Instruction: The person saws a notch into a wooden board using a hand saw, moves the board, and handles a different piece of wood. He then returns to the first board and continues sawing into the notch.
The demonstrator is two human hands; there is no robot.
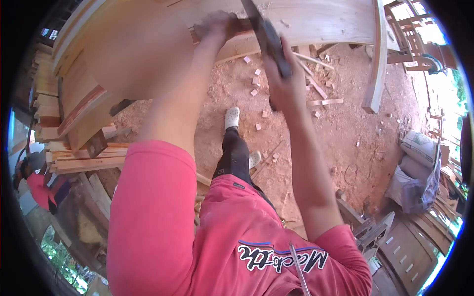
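Note:
My right hand (286, 81) is closed around the lower end of a long dark tool (269, 42), which looks like a saw and slants up to the top edge. Its upper part crosses a short reddish-brown wooden piece (244, 26) at the bench. To the left, my left hand (217, 27) is wrapped round that piece, its fingers blurred. Beneath lies a wide pale wooden board (326, 22) with shavings on it.
Small wood blocks (264, 114) and thin sticks (326, 102) litter the dusty floor. A beam (377, 74) juts down at right. Stacked boards (89, 160) stand at left. Sacks (417, 172) lie at lower right, near a wooden panel (407, 254).

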